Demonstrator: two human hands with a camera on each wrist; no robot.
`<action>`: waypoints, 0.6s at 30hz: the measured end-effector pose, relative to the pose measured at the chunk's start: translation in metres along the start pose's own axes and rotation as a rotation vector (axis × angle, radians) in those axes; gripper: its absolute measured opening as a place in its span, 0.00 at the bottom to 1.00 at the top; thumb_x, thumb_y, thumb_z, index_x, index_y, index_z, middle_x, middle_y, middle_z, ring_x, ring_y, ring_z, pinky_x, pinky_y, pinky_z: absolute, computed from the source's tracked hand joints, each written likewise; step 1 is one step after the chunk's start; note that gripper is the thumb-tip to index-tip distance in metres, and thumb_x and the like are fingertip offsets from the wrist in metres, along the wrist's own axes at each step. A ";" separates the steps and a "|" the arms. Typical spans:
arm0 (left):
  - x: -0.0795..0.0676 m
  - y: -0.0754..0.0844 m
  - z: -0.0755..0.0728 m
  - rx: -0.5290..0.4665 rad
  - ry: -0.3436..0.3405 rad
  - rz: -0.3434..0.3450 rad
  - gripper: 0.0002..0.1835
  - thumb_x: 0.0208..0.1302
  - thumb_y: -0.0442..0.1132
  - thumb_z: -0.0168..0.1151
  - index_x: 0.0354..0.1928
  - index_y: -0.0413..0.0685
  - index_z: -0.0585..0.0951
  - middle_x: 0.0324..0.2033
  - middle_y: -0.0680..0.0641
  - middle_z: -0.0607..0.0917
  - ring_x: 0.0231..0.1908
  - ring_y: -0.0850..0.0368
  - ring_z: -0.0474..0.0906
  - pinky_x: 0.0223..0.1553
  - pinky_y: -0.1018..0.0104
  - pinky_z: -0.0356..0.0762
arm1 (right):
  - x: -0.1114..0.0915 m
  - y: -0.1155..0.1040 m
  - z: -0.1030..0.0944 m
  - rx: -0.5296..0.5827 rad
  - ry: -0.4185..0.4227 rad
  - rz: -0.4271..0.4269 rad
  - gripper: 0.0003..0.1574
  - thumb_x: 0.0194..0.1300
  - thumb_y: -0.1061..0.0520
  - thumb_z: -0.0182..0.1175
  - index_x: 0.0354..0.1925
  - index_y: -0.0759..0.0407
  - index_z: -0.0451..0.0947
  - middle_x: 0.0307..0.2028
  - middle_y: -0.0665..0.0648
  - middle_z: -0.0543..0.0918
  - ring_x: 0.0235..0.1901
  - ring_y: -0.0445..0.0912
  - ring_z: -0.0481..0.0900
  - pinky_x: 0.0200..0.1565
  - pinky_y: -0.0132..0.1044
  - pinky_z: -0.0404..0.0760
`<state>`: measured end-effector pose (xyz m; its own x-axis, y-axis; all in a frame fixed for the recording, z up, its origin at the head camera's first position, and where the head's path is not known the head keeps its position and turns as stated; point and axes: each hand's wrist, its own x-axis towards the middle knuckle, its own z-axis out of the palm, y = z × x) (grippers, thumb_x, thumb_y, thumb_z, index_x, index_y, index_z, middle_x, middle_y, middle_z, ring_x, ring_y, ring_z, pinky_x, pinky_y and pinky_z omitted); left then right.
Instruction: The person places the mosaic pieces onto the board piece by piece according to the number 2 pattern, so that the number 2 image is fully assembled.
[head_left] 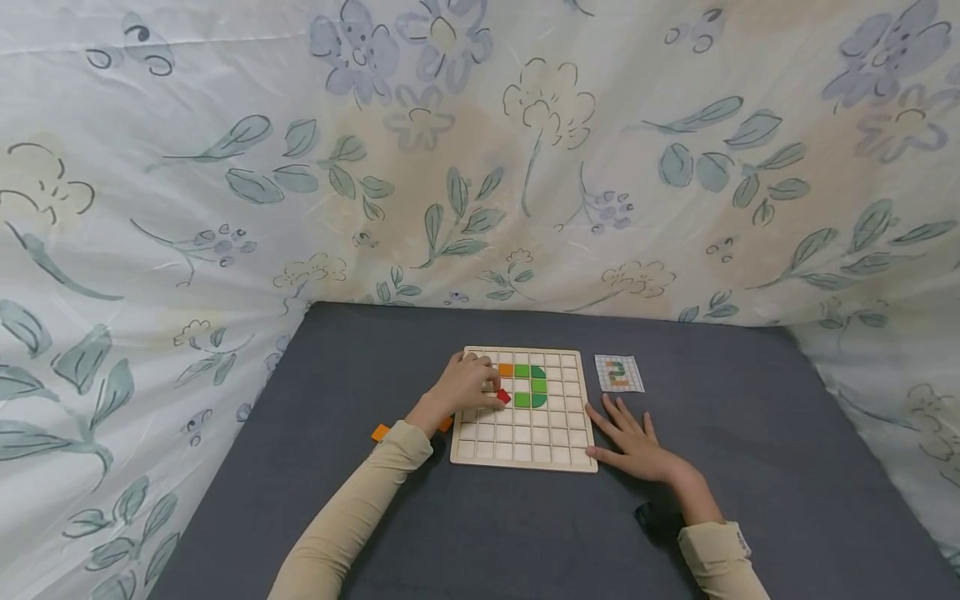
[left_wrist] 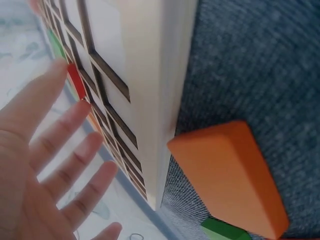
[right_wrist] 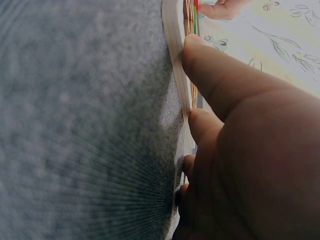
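A wooden grid board [head_left: 525, 467] lies on the dark cloth with its square cells facing up. Over its left part, my left hand [head_left: 467, 385] pinches a small red tile [head_left: 504, 397] between thumb and index finger, the tile tilted against the grid; the other fingers spread beyond it in the left wrist view. Several green tiles [head_left: 538, 386] sit in the cells to its right, some with a rounded corner, and an orange tile [head_left: 506, 370] sits in the upper row. With fingers spread straight, my right hand [head_left: 636, 446] touches the board's right edge.
A small printed card [head_left: 618, 373] with a coloured grid pattern lies right of the board. Left of the board are loose orange blocks [head_left: 380, 432] and a green block [left_wrist: 225, 230], partly behind the left arm. A floral curtain [head_left: 480, 167] encloses the table's back and sides.
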<state>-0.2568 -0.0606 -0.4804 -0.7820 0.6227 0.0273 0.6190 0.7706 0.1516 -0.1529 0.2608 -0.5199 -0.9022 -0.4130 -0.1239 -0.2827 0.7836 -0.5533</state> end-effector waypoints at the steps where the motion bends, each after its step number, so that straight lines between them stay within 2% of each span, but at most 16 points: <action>1: 0.000 0.000 0.000 0.000 -0.001 0.006 0.18 0.49 0.64 0.65 0.34 0.62 0.84 0.37 0.56 0.79 0.43 0.54 0.72 0.64 0.41 0.56 | 0.000 0.000 0.000 0.003 -0.001 0.000 0.48 0.63 0.35 0.52 0.72 0.49 0.47 0.72 0.63 0.39 0.70 0.63 0.31 0.59 0.70 0.23; 8: 0.002 -0.001 0.000 0.009 -0.015 0.044 0.16 0.51 0.61 0.65 0.37 0.64 0.85 0.41 0.56 0.80 0.45 0.53 0.73 0.64 0.39 0.55 | 0.000 0.001 -0.001 -0.007 0.006 0.000 0.48 0.63 0.35 0.53 0.72 0.49 0.47 0.72 0.63 0.38 0.70 0.63 0.31 0.59 0.70 0.23; 18: 0.003 0.004 -0.001 -0.035 -0.031 0.068 0.10 0.54 0.54 0.66 0.35 0.62 0.85 0.39 0.55 0.80 0.45 0.53 0.72 0.64 0.39 0.53 | 0.000 0.000 0.000 -0.008 0.005 0.000 0.48 0.63 0.35 0.52 0.72 0.49 0.47 0.72 0.63 0.39 0.70 0.63 0.31 0.60 0.70 0.23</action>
<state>-0.2567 -0.0565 -0.4784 -0.7352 0.6778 0.0080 0.6672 0.7216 0.1848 -0.1532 0.2610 -0.5195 -0.9039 -0.4107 -0.1192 -0.2857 0.7873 -0.5463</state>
